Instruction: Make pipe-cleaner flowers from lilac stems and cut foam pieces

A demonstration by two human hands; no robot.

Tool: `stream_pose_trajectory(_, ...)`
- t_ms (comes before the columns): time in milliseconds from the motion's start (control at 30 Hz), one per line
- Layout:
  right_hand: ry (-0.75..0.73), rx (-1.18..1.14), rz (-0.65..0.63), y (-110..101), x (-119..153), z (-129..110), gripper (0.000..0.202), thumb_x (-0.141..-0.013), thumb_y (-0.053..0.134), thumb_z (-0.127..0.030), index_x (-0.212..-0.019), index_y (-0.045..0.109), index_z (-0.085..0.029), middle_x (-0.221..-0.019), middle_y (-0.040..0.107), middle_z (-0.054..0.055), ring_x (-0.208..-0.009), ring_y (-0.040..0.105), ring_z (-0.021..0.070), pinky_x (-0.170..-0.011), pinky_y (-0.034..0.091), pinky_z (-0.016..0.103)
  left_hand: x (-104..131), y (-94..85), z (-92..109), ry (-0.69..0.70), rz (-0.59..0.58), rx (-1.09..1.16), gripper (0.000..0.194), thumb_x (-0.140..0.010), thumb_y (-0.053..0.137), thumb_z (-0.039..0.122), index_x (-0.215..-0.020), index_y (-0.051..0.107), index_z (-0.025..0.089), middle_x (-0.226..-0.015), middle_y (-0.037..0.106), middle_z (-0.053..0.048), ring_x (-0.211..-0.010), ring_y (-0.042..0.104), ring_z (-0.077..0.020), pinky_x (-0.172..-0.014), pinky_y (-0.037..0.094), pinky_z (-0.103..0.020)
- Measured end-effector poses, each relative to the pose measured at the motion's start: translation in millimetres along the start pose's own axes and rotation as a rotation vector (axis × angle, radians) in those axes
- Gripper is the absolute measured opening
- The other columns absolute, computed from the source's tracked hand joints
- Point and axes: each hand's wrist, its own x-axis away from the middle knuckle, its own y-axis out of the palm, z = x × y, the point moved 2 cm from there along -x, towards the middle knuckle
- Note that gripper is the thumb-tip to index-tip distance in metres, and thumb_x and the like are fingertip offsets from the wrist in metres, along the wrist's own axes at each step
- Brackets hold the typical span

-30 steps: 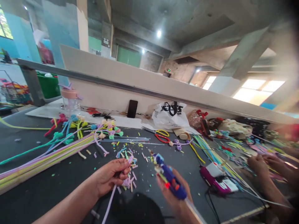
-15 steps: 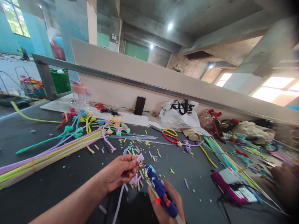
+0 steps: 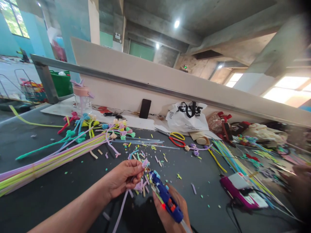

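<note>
My left hand (image 3: 127, 177) pinches a light purple pipe-cleaner flower (image 3: 145, 162) between thumb and fingertips. A long lilac stem (image 3: 121, 208) hangs below that hand toward the near edge. Wrapped in my right hand (image 3: 173, 212) is a blue glue gun (image 3: 165, 195) with a red light glowing on its side and a clear glue stick out of its back. The nozzle points up and left, close beside the flower; I cannot tell whether it touches. Short cut lilac pieces (image 3: 139, 186) lie on the dark table under my hands.
A bundle of long pipe cleaners (image 3: 48, 161) lies left, finished-looking fuzzy flowers (image 3: 122, 127) behind it. Scissors (image 3: 177, 139), clear glue sticks (image 3: 145, 142), a phone (image 3: 145, 108) and a white bag (image 3: 187, 118) are farther back. At right lie a purple-and-white device (image 3: 243, 191) with cables and another person's blurred hand (image 3: 301, 184).
The glue gun and my right hand have shifted very slightly left. My left hand keeps its pinch on the flower, and the hanging stem has swung a little left.
</note>
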Motion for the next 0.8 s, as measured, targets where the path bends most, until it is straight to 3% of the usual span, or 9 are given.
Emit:
stream_pose_trajectory(167,0.003,-0.010,-0.042,-2.1,2.6,-2.6,0.021,-0.077,0.052,-0.027,-0.058,0.051,-0.018,-0.054,0.055,-0.001,-0.046,0.052,0.0106,-0.045,0.042,0.018,0.1,-1.1,-0.2,0.005,-0.007,-0.010,0.020,-0.073,0.067,0.025,-0.067,0.054,0.011,-0.056,0.049,0.001,-0.041,0.037,-0.0018,-0.032,0.016,-0.012)
stream_pose_trajectory(400,-0.030,0.004,-0.002,0.5,2.1,-0.6,0.016,-0.076,0.052,-0.026,-0.062,0.053,-0.018,-0.054,0.054,-0.001,-0.045,0.051,0.0102,-0.044,0.040,0.018,1.4,-1.6,2.0,-0.038,-0.041,-0.013,0.020,-0.072,0.067,0.024,-0.068,0.053,0.011,-0.057,0.048,0.001,-0.041,0.037,-0.0021,-0.031,0.015,-0.012)
stream_pose_trajectory(567,-0.034,0.031,-0.015,-10.4,-1.4,-2.2,0.019,-0.077,0.052,-0.029,-0.061,0.052,-0.018,-0.057,0.056,0.000,-0.048,0.053,0.0109,-0.046,0.041,0.018,-1.1,-6.3,1.5,-0.029,-0.060,0.018,0.018,-0.073,0.065,0.021,-0.067,0.050,0.012,-0.058,0.048,0.001,-0.043,0.038,-0.0026,-0.031,0.014,-0.011)
stream_pose_trajectory(667,-0.084,0.167,0.025,-25.0,-14.7,11.9,0.016,-0.074,0.056,-0.033,-0.067,0.056,-0.019,-0.061,0.058,0.002,-0.053,0.055,0.0133,-0.050,0.042,0.021,-2.7,-9.3,-0.6,-0.033,-0.070,0.033,0.017,-0.074,0.064,0.020,-0.068,0.050,0.012,-0.059,0.048,0.001,-0.043,0.038,-0.0025,-0.031,0.014,-0.011)
stream_pose_trajectory(800,-0.043,0.353,0.033,-45.2,-45.4,53.9,0.020,-0.078,0.051,-0.038,-0.078,0.057,-0.019,-0.074,0.062,0.005,-0.065,0.058,0.0169,-0.060,0.042,0.024,-4.9,-12.7,0.1,-0.020,-0.064,0.057,0.017,-0.075,0.063,0.018,-0.067,0.050,0.012,-0.058,0.046,0.002,-0.043,0.036,-0.0020,-0.031,0.016,-0.011)
